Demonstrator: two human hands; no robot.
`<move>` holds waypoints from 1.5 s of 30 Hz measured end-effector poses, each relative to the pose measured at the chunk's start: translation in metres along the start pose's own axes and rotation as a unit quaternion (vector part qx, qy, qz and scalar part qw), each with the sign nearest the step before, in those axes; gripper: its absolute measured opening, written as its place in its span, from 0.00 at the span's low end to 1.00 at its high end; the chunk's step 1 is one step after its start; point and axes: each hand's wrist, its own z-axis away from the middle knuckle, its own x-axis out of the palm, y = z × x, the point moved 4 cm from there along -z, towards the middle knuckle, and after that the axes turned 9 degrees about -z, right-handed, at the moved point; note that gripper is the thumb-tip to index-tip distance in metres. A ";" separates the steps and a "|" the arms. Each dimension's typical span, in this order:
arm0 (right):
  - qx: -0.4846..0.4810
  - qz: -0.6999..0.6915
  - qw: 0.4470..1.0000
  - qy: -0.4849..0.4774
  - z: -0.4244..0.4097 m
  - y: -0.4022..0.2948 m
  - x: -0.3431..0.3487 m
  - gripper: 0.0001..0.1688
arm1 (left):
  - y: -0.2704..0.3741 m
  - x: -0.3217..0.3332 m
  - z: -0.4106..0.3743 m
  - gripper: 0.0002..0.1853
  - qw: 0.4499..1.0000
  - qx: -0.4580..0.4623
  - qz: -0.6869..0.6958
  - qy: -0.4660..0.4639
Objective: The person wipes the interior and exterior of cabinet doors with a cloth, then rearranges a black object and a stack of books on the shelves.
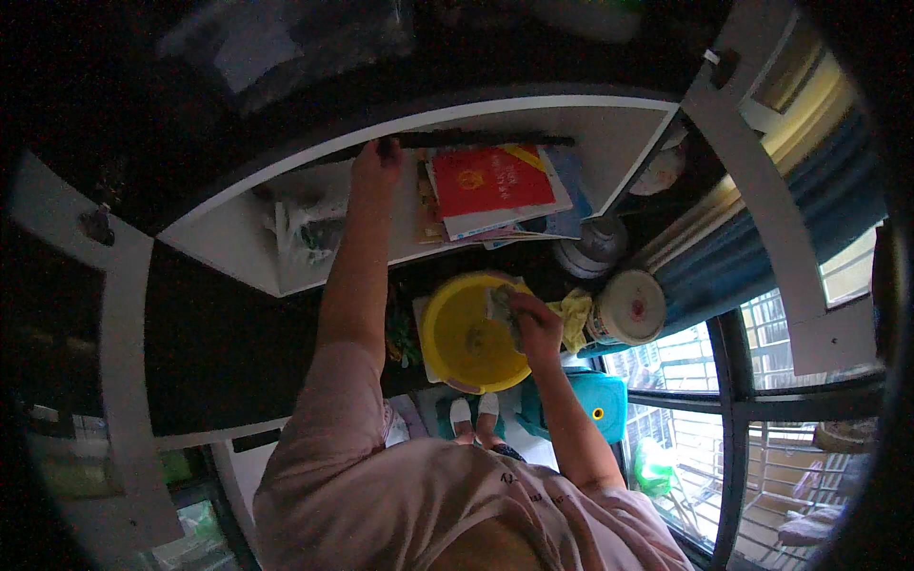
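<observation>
My left hand (377,165) reaches up into a white open cabinet compartment (620,135). Its fingers are curled at a long dark object (485,137) that lies across the back; the poor light hides what it is. Just right of that hand rests a stack of papers and booklets, with a red booklet (493,182) bearing writing on top. To the left sits a clear plastic bag (321,232) with dark contents. Lower down, my right hand (537,328) holds a crumpled greyish-green cloth (505,305) over the right rim of a yellow plastic basin (446,342).
Right of the basin are a yellow cloth (575,320), a lidded white bucket (632,307) and a dark rounded container (596,246). Cabinet doors (125,321) swing out on both sides. A teal plastic stool (582,403) stands by the windows (671,435), near my feet.
</observation>
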 end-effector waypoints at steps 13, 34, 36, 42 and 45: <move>0.129 -0.104 0.986 -0.033 0.027 0.008 -0.040 0.13 | -0.008 0.047 0.175 0.10 0.990 0.073 -0.118 -0.013; 0.187 -0.385 0.854 0.298 0.377 -0.011 -0.301 0.28 | -0.236 0.053 0.432 0.17 0.840 -0.250 -0.455 -0.159; 0.127 -0.412 0.839 0.331 0.410 0.002 -0.310 0.27 | -0.265 0.061 0.440 0.16 0.819 -0.281 -0.449 -0.222; 0.141 -0.333 0.898 0.251 0.483 -0.042 -0.278 0.27 | -0.369 0.041 0.477 0.16 0.818 -0.481 -0.287 -0.127; 0.193 -0.287 0.887 0.306 0.524 -0.041 -0.281 0.27 | -0.407 0.056 0.507 0.12 0.806 -0.465 -0.349 -0.107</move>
